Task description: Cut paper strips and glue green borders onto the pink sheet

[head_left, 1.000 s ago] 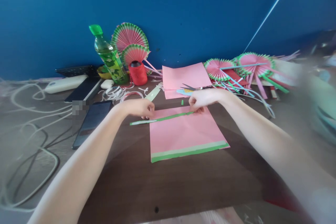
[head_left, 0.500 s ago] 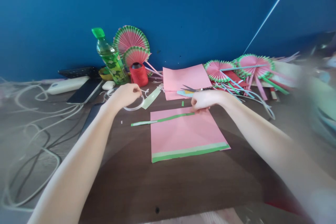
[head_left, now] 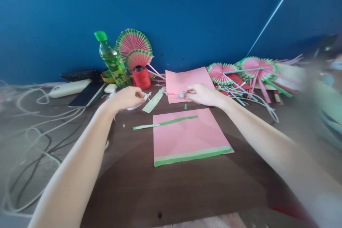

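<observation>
A pink paper sheet (head_left: 187, 137) with a green band along its near edge lies flat on the dark wooden table (head_left: 173, 188). A thin green paper strip (head_left: 165, 122) rests across its far edge and sticks out to the left. My left hand (head_left: 128, 97) is pinched shut on a clear tape roll (head_left: 133, 107), left of the sheet. My right hand (head_left: 201, 94) is curled, fingers down, on the near edge of a second pink sheet (head_left: 184, 78) beyond the first. A light blue bit shows at its fingertips; what it grips is hidden.
A green bottle (head_left: 112, 62), red thread spool (head_left: 141, 77) and pink-green paper fans (head_left: 133, 44) stand against the blue wall. More fans and loose strips (head_left: 248, 74) pile at the right. A pale green strip (head_left: 153, 101), phone (head_left: 85, 94) and white cables (head_left: 40, 114) lie left.
My left hand left the green strip, moved back-left and took up the tape roll. My right hand let go of the strip's right end and moved away onto the farther pink sheet.
</observation>
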{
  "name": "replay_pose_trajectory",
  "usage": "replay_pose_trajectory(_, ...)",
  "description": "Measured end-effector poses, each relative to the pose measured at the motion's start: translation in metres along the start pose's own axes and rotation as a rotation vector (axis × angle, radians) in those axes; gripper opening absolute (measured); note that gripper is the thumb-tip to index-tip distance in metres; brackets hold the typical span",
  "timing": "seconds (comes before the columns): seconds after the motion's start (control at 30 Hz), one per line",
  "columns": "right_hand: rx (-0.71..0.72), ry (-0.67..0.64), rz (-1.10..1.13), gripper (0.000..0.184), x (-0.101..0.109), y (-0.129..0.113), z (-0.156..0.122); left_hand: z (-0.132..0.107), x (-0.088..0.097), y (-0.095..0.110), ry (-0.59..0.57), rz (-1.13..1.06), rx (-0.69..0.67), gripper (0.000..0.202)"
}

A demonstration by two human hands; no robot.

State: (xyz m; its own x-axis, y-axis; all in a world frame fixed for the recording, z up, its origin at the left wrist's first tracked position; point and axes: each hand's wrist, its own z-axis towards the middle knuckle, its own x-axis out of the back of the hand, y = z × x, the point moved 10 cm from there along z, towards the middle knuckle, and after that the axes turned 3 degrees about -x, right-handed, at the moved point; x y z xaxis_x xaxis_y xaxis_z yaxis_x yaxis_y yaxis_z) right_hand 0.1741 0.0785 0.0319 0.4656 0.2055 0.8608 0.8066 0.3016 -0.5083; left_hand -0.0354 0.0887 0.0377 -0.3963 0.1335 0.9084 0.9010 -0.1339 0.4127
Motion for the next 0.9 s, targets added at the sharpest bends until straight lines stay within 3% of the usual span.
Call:
replay_pose_trajectory(0.07, 0.111, 0.100, 0.113, 0.020, 0.005, -0.014, -0.001, -0.005, 0.012, 0.006, 0.090, -0.242, 0.000, 0.012)
replay_pose_trajectory(0.13, 0.265, 0.196, 0.195, 0.019, 0.007, -0.031, -0.006, -0.008, 0.011, 0.011, 0.129, -0.531, 0.024, 0.010)
replay_pose_trajectory(0.23, 0.547, 0.293, 0.221, 0.023, 0.004, -0.063, -0.023, -0.009, -0.013, 0.026, 0.017, -0.819, 0.034, 0.008)
replay_pose_trajectory(0.33, 0.707, 0.352, 0.192, 0.027, -0.003, -0.082, -0.039, -0.009, -0.033, 0.046, -0.072, -1.021, -0.028, 0.011)
replay_pose_trajectory(0.43, 0.729, 0.387, 0.197, 0.030, -0.006, -0.085, -0.043, -0.008, -0.042, 0.056, -0.092, -1.222, -0.047, 0.009)
replay_pose_trajectory(0.53, 0.689, 0.422, 0.225, 0.030, -0.002, -0.079, -0.039, -0.010, -0.045, 0.067, -0.166, -1.348, -0.083, 0.020)
replay_pose_trajectory(0.73, 0.613, 0.493, 0.263, 0.031, 0.009, -0.062, -0.031, -0.019, -0.047, 0.087, -0.297, -1.326, -0.282, 0.057)
replay_pose_trajectory(0.9, 0.615, 0.494, 0.255, 0.035, 0.006, -0.059, -0.030, -0.018, -0.054, 0.087, -0.284, -1.345, -0.301, 0.064)
